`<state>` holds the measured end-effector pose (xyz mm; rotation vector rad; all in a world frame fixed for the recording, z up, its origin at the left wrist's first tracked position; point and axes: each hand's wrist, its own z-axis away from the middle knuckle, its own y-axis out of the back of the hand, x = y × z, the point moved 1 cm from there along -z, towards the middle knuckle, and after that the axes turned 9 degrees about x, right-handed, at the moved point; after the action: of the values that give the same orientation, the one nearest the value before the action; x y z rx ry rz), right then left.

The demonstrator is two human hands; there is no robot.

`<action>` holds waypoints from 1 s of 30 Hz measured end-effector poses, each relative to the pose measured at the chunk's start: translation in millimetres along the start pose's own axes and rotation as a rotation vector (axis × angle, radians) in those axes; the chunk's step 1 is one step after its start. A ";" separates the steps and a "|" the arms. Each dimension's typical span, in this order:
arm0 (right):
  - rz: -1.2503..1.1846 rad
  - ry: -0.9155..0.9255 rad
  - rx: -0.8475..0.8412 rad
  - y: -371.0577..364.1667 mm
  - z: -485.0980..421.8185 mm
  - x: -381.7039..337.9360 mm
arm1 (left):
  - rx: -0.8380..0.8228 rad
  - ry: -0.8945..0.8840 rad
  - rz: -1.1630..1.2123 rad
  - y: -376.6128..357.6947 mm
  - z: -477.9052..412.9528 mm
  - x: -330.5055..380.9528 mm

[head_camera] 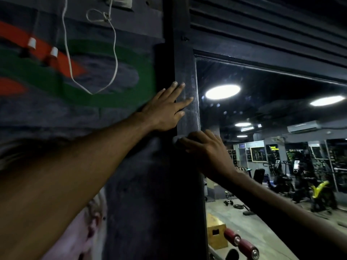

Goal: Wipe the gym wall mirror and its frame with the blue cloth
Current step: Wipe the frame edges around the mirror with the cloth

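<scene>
Dark crumpled cloth [176,142]: almost wholly covered by right hand [208,152]; only one edge shows past the fingers, colour unreadable, possibly blue. Black-framed wall mirror [262,113]: cut off at right and bottom edges. White wall socket [120,0]: cropped at top. Left forearm [75,175]: motion-blurred.

Black frame [185,68], mural [37,72] banded orange and green (cord [116,59] white).

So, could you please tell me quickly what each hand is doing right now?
Left hand: open, fingers straight, flat against the mirror frame.
Right hand: fingers curled over the cloth, pressing it to the frame.
</scene>
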<state>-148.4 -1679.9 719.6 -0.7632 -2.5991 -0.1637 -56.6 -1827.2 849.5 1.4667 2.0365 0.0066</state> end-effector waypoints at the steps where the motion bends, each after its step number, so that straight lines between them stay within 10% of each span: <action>1: 0.001 0.051 -0.027 2.0 12.1 0.7 | 0.001 -0.003 -0.004 -0.8 3.4 1.9; 5: -0.033 0.094 -0.143 7.3 46.9 1.3 | -0.015 -0.035 0.000 -4.3 17.0 11.0; 13: -0.226 -0.515 0.095 -6.3 47.7 -0.9 | -0.031 -0.034 0.063 -8.3 38.6 24.5; 23: -0.180 -0.505 0.082 10.4 77.6 -28.0 | -0.023 -0.057 0.059 -20.5 61.0 30.8; 30: -0.044 -0.083 -0.139 10.7 96.7 -48.8 | -0.016 -0.059 0.081 -24.6 71.5 35.5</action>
<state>-140.8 -1672.8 611.3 -0.7760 -2.7064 -0.3350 -49.9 -1830.5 766.3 1.5208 1.9251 0.0124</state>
